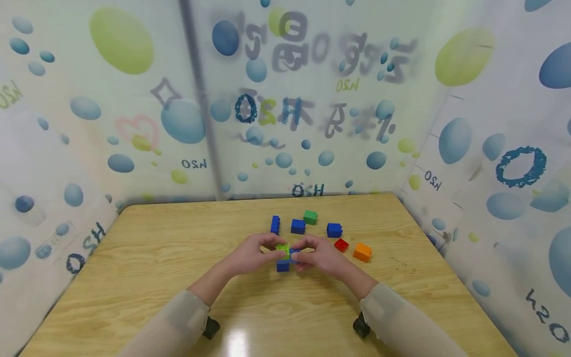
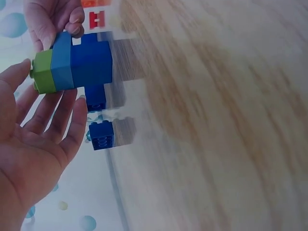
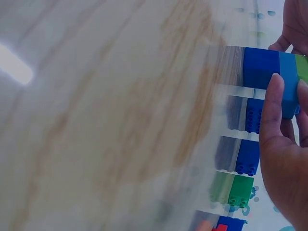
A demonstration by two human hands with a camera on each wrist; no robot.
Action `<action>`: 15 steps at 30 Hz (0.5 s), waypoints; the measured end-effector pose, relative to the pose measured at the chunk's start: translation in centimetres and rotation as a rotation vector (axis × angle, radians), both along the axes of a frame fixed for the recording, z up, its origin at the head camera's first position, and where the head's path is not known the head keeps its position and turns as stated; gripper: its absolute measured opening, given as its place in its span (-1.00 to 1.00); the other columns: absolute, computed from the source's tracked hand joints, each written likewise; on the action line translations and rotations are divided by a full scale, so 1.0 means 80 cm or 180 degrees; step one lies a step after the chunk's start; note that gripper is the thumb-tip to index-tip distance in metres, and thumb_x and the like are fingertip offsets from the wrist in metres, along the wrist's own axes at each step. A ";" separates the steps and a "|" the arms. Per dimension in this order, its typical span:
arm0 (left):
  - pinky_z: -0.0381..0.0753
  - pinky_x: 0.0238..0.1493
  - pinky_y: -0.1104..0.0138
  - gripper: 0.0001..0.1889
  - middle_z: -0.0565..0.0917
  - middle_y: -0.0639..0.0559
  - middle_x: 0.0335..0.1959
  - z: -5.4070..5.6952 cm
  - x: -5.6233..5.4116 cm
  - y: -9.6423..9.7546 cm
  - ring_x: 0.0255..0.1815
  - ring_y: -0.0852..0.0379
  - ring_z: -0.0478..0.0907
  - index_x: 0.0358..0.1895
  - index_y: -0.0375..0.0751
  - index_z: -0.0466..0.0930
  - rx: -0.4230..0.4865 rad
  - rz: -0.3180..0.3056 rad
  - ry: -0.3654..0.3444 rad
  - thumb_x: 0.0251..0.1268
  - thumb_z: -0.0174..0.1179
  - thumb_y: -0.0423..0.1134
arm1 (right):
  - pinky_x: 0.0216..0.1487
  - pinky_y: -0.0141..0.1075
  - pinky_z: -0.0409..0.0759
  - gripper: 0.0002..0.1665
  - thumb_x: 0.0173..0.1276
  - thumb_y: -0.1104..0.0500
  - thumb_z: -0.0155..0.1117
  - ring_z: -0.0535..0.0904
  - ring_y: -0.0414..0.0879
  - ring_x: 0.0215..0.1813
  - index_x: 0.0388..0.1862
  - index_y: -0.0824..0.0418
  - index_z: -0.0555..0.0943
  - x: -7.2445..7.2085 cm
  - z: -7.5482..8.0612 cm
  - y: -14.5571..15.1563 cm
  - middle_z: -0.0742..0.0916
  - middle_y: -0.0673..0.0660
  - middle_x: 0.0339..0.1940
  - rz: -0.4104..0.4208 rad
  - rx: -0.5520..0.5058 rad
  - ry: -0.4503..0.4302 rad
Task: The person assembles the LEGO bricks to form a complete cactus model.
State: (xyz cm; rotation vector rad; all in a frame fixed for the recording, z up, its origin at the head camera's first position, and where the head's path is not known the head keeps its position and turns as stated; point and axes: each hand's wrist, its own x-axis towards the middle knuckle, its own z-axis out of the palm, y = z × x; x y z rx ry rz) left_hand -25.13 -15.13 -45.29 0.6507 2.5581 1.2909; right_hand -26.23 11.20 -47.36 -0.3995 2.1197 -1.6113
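Observation:
A small stack of toy building bricks stands on the table, between both hands. At its bottom is a dark blue brick, with a lighter blue brick over it and a lime green brick on top. The lighter blue brick juts out to the right past the other two. My left hand holds the lime green brick between thumb and fingers. Around the jutting end of the lighter blue brick, my right hand pinches with thumb and fingertips. Fingers partly hide the stack in the head view.
Behind the hands lie a long blue brick, two more blue bricks, one in the middle and one at right, and a green brick. A red piece and an orange brick lie right of the right hand. Patterned walls enclose the wooden table.

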 end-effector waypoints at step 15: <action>0.73 0.27 0.04 -0.63 0.77 -0.05 0.24 -0.014 -0.047 -0.021 0.19 -0.02 0.66 0.38 -0.13 0.69 0.0037 0.0653 0.0070 0.74 0.19 -0.07 | 0.02 -0.16 0.89 -0.67 0.58 0.10 0.47 0.87 0.00 -0.10 0.19 0.21 0.69 0.000 0.003 0.000 0.72 0.23 0.28 -0.0011 0.0028 -0.0019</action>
